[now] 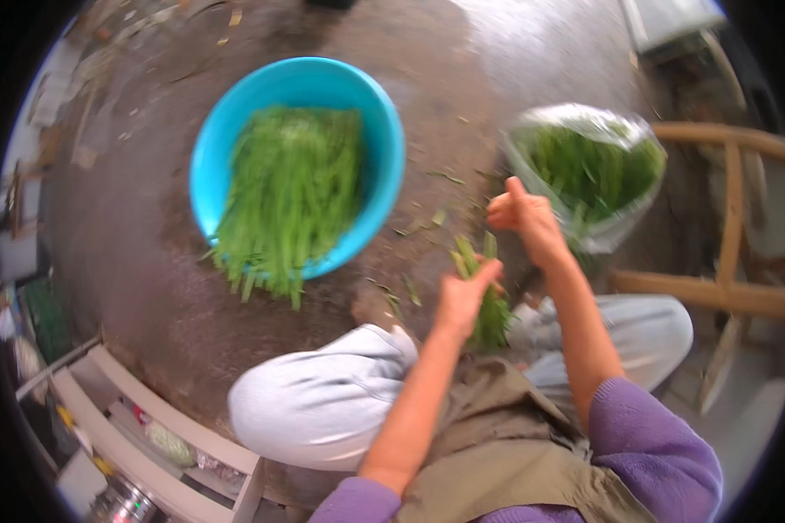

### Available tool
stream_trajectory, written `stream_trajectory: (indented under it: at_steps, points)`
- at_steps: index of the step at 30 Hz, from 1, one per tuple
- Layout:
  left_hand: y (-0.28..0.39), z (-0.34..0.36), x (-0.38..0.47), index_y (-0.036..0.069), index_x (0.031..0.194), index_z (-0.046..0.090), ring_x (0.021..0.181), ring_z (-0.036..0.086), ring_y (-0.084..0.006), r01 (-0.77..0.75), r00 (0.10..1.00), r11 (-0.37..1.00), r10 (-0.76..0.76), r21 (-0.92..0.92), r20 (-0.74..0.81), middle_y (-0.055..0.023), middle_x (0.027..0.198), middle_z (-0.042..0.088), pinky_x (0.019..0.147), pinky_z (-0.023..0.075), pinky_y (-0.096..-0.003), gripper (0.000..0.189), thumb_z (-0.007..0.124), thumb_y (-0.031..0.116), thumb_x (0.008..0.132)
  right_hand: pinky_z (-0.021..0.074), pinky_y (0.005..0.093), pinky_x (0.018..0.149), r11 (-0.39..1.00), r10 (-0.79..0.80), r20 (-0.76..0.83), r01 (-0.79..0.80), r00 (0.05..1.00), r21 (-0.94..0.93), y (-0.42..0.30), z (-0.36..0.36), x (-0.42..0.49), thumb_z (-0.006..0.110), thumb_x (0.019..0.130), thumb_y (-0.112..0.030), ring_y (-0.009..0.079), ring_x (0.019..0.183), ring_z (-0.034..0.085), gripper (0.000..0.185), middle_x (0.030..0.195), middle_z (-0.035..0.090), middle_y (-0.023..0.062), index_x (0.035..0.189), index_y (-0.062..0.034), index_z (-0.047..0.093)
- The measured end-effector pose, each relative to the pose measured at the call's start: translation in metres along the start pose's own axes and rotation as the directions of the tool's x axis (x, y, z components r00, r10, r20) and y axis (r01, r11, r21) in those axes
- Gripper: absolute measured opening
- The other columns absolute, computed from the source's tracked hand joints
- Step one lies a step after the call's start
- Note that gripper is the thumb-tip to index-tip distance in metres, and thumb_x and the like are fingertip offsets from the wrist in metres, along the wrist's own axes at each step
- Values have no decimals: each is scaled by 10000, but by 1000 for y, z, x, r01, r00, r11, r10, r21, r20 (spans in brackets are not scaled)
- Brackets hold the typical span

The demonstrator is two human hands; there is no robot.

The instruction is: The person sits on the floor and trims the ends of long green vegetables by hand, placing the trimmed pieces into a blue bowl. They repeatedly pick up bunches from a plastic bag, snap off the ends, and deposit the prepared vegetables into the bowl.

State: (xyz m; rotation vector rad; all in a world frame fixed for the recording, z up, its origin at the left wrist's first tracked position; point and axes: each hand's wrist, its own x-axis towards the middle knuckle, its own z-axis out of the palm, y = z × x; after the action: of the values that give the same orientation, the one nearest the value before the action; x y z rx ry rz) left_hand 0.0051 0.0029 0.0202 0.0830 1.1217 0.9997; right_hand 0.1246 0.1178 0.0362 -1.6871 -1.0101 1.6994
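My left hand [464,294] grips a small bunch of green leafy stalks [490,320] above my lap, with their cut ends pointing away from me. My right hand [526,219] is raised just beyond it, thumb up and fingers curled. Blur hides whether anything is between those fingers. Close behind the right hand stands a clear plastic bag [543,189], its mouth open and leafy greens [592,170] inside. To the left, a blue plastic basin [199,176] holds a large heap of long green stalks [294,196], some hanging over its near rim.
Plant scraps [438,219] litter the wet-looking floor [150,261] between basin and bag. A wooden frame [729,216], like a chair's, is at the right. Lower left, a pale shelf unit [170,425] holds packets, with a shiny metal container [124,500] beside it.
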Motion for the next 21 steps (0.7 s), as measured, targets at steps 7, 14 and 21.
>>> stream_trajectory:
  at_steps: [7,14,21]
  points:
    - [-9,15,-17,38,889,639,650,604,-116,-9,969,989,-28,145,246,-62,826,666,561,476,-244,100,712,84,838,424,225,577,959,-18,206,-41,978,281,58,-35,-87,729,817,-191,68,626,524,218,726,634,16,892,11,699]
    - [-11,20,-29,21,964,587,655,607,-130,4,986,970,-45,244,163,-65,791,636,580,500,-249,170,700,76,850,415,223,550,935,-21,100,-16,995,356,73,-50,-89,750,817,-211,64,592,516,227,695,629,8,874,5,714]
    - [-9,17,-30,7,978,575,658,604,-138,43,990,982,-67,181,127,-77,808,625,594,517,-261,181,690,97,869,454,218,611,699,116,-205,67,972,712,77,-60,-73,690,884,-254,73,639,545,233,749,626,8,911,-22,688]
